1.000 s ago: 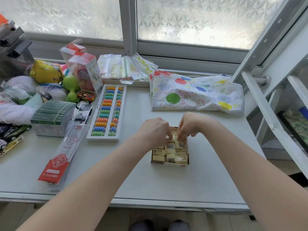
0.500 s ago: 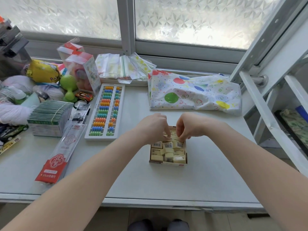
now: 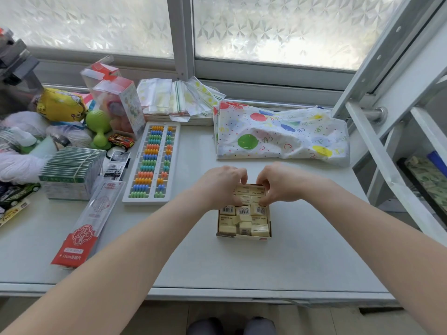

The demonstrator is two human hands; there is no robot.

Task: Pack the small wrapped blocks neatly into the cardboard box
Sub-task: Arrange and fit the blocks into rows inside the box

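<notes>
Beneath the frosted window, both hands, left hand (image 3: 221,187) and right hand (image 3: 281,183), fingers curled, are pressing wrapped blocks (image 3: 244,217) into the cardboard box's (image 3: 243,236) far rows, likely needing levelling next.

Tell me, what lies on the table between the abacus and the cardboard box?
Only the left hand and forearm cross above; the table itself shows bare between abacus and cardboard box, head view.

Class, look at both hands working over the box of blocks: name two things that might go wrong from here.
1. The blocks near the front of the cardboard box lie uneven; some may not sit flat.
2. The left hand and right hand crowd the far rows and may knock neighbouring blocks askew.
</notes>
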